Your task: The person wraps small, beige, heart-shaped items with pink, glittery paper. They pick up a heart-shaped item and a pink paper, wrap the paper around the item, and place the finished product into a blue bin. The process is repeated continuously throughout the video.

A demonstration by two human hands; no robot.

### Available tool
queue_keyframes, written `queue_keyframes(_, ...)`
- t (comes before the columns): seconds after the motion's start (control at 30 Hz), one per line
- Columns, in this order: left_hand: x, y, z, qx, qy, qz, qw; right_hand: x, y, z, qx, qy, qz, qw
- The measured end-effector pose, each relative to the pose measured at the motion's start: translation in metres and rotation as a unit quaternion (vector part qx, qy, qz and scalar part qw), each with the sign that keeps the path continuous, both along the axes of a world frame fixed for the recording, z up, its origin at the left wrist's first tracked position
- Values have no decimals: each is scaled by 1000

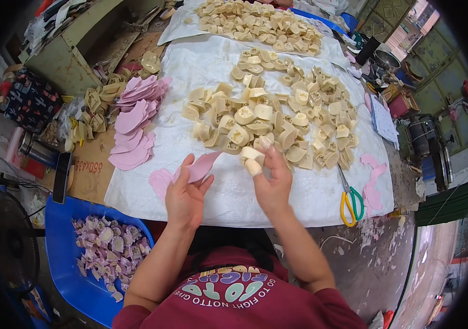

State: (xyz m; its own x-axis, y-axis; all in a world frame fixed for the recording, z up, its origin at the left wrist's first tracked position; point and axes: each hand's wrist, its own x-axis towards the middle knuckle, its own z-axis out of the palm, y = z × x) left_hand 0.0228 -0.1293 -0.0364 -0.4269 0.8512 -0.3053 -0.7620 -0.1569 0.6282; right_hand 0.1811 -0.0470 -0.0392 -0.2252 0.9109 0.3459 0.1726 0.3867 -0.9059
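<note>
While both forearms come in from the lower edge, the left hand (pixel 185 193) pinches one thin pink cut-out piece (pixel 203 166) between thumb and fingers, the piece tilted up to the right above the white sheet (pixel 299 192). Right hand (pixel 271 183) closed on one cream moulded block (pixel 252 157), held at the near edge of the large cream pile (pixel 278 118); two fingertips carry pale wraps. One more pink piece (pixel 160 180) lies flat on the sheet, just left of the left hand.

Counts: cream blocks in the near pile too many to count singly, several dozen, spread over the middle of the sheet. Second cream pile (pixel 258 24) on a separate white sheet at the far end, also several dozen. Pink cut-outs in two loose stacks (pixel 135 123) on the left edge of the tabletop; number per stack cannot be told, as they overlap. Small heap of cream pieces (pixel 94 107) left of the pink stacks, on brown cardboard (pixel 88 175).

One pair of scissors (pixel 350 202), yellow and green handles, lies on the sheet to the right of the right hand, apart from it. Pink offcuts (pixel 375 178) just right of the scissors, about two strips. One blue bin (pixel 72 274) at lower left holds a heap of small pink and cream scraps (pixel 110 249). One black fan (pixel 9 241) stands left of the bin.
</note>
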Motion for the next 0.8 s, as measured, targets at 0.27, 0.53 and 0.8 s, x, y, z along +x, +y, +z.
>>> queue_keyframes(0.27, 3, 13, 2, -13, -63, -38, 997, -29, -62, 26, 52, 0, 220, 974)
queue_keyframes(0.53, -7, -7, 21, -15, -115, -77, 990, -13, -46, 45, 141, -132, 293, 937)
queue_keyframes(0.8, -6, -9, 38, -13, -67, -57, 996, 0, -43, 71, 124, -251, 308, 909)
